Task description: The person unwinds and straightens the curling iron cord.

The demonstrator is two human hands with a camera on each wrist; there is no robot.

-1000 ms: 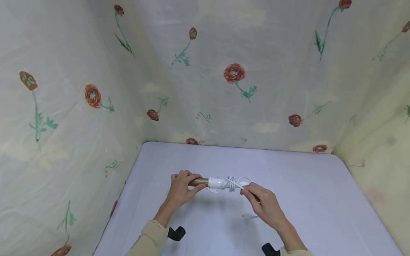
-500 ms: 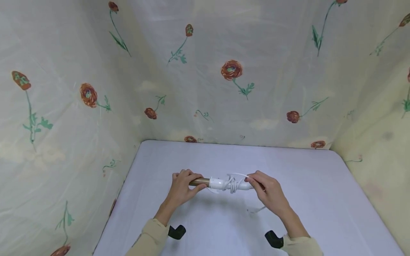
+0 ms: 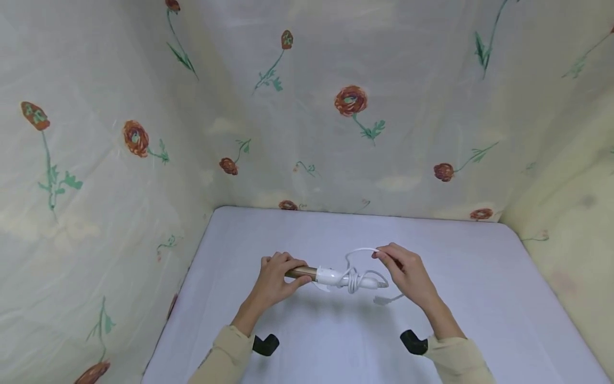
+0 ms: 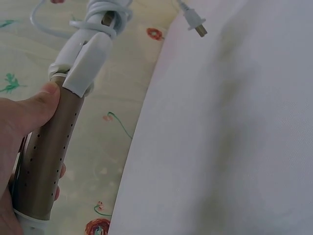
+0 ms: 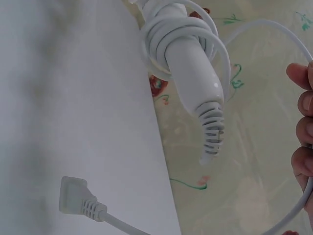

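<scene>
A curling iron with a bronze perforated barrel [image 4: 51, 147] and a white handle [image 5: 193, 73] is held level above the table. My left hand [image 3: 277, 277] grips it round the barrel, thumb near the white clamp lever [image 4: 89, 63]. Several loops of white cord [image 5: 168, 36] are wound round the handle. Off to the right of the handle's end, my right hand [image 3: 405, 272] pinches the cord, and a slack arc runs from the loops to its fingers. The plug [image 5: 73, 196] dangles on the cord's free end, below that hand.
The table [image 3: 307, 240] has a white cover with rounded far corners. Flower-printed curtains [image 3: 307, 122] stand close behind it and on both sides. A black wrist mount [image 3: 266, 345] shows under the left wrist, another [image 3: 413, 342] by the right.
My right hand has moved up and to the right, away from the handle, drawing a length of cord into a wider arc. My left hand keeps its grip on the curling iron, almost still.
</scene>
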